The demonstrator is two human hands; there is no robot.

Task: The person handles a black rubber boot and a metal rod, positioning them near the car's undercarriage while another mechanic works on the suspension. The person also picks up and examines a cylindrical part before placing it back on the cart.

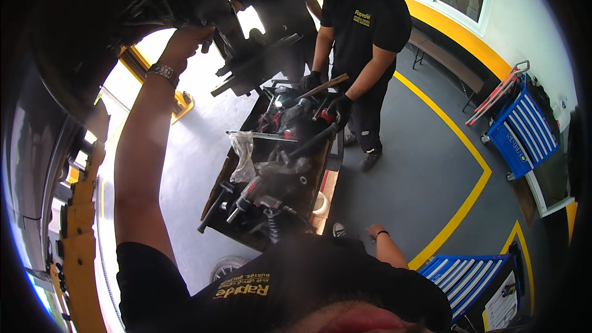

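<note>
My left arm is raised toward the dark underside of a vehicle (166, 6) at the upper left. My left hand (185, 46) is closed around a dark part there; its exact kind is lost in shadow. Low at my right side hangs my right hand (375, 230), small in view, with curled fingers and nothing visible in it. Between me and two co-workers stands a black tool cart (213, 200). On it lie a grey air tool (245, 197), a dark bar-like tool (216, 209), a clear plastic bag (243, 157) and a long metal bar (262, 136).
A co-worker in black gloves (339, 108) handles things at the cart's far right, near a wooden stick (322, 86). Another person (277, 0) stands behind. Blue tool trolleys (524, 129) stand at right, a bench (447, 65) along the wall, a yellow post (83, 240) at left.
</note>
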